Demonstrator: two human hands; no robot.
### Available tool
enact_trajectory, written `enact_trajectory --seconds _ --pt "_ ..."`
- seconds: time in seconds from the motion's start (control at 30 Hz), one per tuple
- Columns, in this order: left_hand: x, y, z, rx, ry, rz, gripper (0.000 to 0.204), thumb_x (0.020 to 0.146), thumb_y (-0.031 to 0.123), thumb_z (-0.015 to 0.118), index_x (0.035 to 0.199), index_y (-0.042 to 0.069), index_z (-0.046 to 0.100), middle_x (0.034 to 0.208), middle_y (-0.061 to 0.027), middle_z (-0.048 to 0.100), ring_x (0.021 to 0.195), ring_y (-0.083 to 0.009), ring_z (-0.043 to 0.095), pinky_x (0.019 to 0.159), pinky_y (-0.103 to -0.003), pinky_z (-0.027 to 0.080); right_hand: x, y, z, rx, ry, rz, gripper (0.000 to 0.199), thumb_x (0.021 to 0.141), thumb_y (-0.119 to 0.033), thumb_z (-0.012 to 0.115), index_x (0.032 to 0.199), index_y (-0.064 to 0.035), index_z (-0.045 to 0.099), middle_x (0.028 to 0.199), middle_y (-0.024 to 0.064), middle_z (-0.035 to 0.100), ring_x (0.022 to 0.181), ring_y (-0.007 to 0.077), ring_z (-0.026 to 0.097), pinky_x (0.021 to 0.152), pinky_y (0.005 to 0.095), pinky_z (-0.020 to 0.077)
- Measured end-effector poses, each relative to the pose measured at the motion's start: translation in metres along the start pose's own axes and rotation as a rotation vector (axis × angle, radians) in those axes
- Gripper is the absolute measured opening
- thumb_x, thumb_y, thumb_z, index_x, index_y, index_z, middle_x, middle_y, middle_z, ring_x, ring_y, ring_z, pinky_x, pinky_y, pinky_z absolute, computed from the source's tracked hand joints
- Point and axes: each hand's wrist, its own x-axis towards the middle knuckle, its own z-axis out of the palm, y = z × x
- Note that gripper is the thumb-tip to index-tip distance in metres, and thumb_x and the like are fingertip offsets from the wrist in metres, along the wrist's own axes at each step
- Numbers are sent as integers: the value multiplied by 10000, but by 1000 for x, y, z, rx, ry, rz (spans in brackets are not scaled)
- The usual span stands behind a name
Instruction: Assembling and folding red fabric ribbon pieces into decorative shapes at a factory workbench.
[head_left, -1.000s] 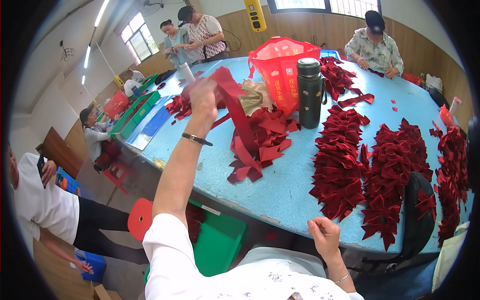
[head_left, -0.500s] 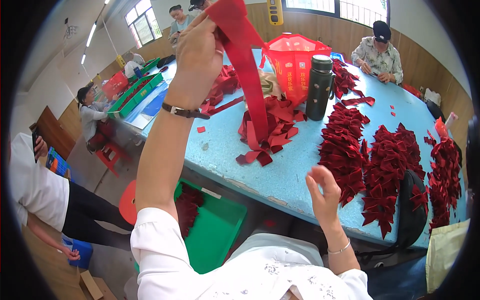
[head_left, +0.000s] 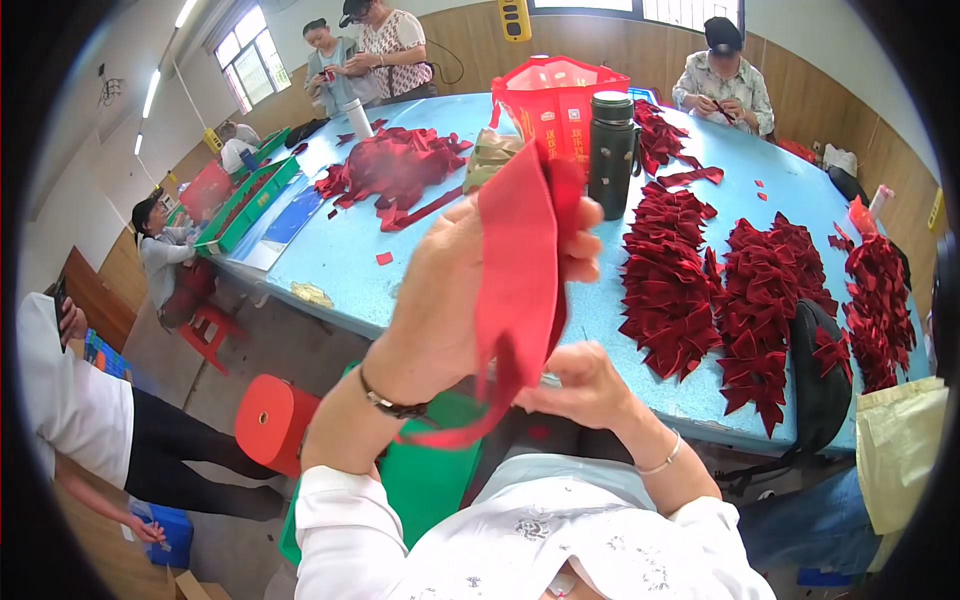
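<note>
Ribbon [head_left: 518, 260] hangs in wide red lengths from the left hand [head_left: 440, 290], whose fingers are wrapped around it near the front of the table [head_left: 345, 275]; its narrow tail curls down over the green tray [head_left: 430, 500]. The right hand [head_left: 585, 385] is half curled at the strip's lower part, though whether it pinches it cannot be told. Blue tabletop shows between the curved near edge and the loose ribbon heap [head_left: 400, 170], and a strip of it parts the right-hand band of bows [head_left: 668, 290] from the middle one. The bows look velvety, dark and pointed; the bottle [head_left: 610, 165] is a green cylinder beside a glossy red bag [head_left: 555, 95] printed with pale characters and a small square code.
</note>
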Motion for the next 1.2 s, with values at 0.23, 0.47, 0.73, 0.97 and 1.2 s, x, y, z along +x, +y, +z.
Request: enact_trajectory --seconds 0.23,0.47,0.73,0.97,1.2 --pt "-7 -82 -16 -183 253 -132 285 950 202 410 1064 -22 545 940 -118 620 801 -213 625 739 -325 527 -21 28 16 564 495 -504 304 783 -23 666 1068 48 583 904 112 634 821 157 600 773 287 481" --pt "9 -105 -38 -227 266 -94 187 913 108 496 1056 -4 542 910 -99 619 756 -196 610 721 -325 517 -74 71 9 473 312 -80 100 832 -29 585 848 59 628 650 100 632 550 159 604 574 272 488" --pt "1 -131 -102 -94 381 29 136 878 59 600 997 -8 598 913 -99 638 797 -190 622 734 -306 513 -151 120 -4 414 526 232 208 849 -72 566 694 41 648 537 98 595 442 140 548 489 260 457" --pt "1 -147 -108 119 519 64 154 882 88 613 983 -25 637 868 -94 661 769 -169 630 700 -276 514 -206 151 -11 401 658 417 227 867 -125 595 706 28 646 489 62 552 426 119 500 465 258 420" --pt "13 -141 -132 1064 216 -51 133 800 7 631 923 -34 659 789 -98 674 672 -162 638 598 -277 502 -221 138 -10 363 678 421 250 875 -160 601 708 22 643 491 47 547 423 100 486 436 233 394"
